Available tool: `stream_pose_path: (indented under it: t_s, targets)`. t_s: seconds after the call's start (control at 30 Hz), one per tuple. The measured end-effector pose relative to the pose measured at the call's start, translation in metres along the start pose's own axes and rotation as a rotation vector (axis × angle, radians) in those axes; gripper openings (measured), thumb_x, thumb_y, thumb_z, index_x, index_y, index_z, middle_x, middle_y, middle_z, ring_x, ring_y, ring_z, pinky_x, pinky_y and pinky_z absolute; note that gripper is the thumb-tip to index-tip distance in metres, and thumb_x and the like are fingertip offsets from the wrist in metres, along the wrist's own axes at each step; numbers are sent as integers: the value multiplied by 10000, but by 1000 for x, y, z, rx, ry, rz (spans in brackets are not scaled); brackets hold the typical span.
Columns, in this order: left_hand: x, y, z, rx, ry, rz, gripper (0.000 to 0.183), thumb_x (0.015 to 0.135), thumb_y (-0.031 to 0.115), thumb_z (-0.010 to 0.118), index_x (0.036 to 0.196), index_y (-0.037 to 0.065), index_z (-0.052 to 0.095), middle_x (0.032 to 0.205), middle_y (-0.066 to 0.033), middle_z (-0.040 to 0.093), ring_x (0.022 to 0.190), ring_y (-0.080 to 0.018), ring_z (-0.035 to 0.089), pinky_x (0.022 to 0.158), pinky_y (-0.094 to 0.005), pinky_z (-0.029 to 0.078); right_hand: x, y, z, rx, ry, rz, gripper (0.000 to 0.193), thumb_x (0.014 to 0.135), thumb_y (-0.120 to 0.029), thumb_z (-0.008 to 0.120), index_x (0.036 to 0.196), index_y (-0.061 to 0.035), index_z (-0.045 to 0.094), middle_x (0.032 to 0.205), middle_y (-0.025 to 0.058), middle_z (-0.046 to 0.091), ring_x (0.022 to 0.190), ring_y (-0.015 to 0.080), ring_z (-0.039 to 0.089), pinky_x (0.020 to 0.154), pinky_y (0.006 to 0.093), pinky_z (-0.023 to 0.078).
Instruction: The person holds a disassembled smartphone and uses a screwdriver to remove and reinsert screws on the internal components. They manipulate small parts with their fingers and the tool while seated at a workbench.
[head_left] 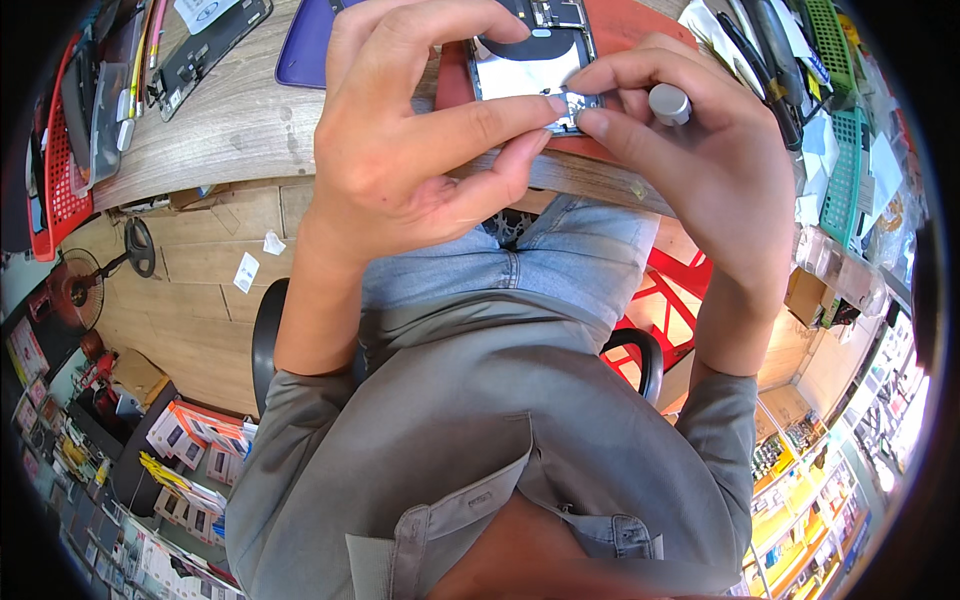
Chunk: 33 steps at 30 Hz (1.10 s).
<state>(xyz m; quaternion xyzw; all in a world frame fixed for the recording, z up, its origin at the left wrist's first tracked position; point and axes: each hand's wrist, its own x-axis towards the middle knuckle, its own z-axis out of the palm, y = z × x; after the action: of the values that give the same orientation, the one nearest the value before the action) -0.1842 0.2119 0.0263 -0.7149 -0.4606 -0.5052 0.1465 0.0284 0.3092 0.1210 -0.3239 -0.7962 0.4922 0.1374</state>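
An opened phone (535, 60) with its back off lies on a red mat (640, 25) at the wooden bench edge. My left hand (420, 130) rests over the phone's left side, thumb and forefinger pinching a small part (572, 103) at its lower end. My right hand (690, 150) meets it from the right, fingertips on the same small part. A grey-capped tool (669, 103) sticks up from my right hand's grip.
A purple phone cover (305, 45) and a dark phone frame (205, 50) lie at the bench's left, beside a red basket (55, 170). Green baskets (845, 170) and dark hand tools (765, 60) crowd the right. A fan (75, 290) stands on the floor.
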Motion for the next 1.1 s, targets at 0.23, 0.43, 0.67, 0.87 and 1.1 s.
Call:
stream_pose_path:
  t_s: [0.23,0.43,0.67,0.87,1.1]
  targets:
    - [5,-4,-1,20,-12,58,319,608,97,868,924,133,850,1181,-124,688,943,-258,610,861,-374,462,1,-1,-2,-45,-9,-45,203,903,71,751,1102,33,756,983,-6,629,862,77,503,783,217,449]
    - [0,-3,-3,4,-30,35,312,604,93,868,914,127,852,1182,-132,686,953,-265,615,859,-374,465,2,3,-6,-75,-33,-110,202,897,75,743,1095,31,752,994,-1,648,866,86,498,785,227,424]
    - [13,8,-3,-9,-14,-14,310,609,95,865,917,128,853,1180,-140,687,955,-276,620,855,-383,480,5,6,-4,-72,-19,-158,193,894,89,739,1076,27,751,978,2,647,871,86,507,788,230,429]
    - [11,7,-6,4,-34,-8,313,620,103,863,932,131,857,1177,-136,691,953,-273,622,859,-380,478,5,1,-5,-159,-3,-159,197,879,74,752,1070,24,754,967,12,647,868,98,517,786,238,435]
    - [1,-2,-3,26,-29,43,299,629,120,867,928,129,860,1183,-133,693,959,-270,620,865,-383,471,5,-2,-8,-204,-44,-183,187,872,59,754,1056,24,750,972,18,654,866,109,523,775,247,431]
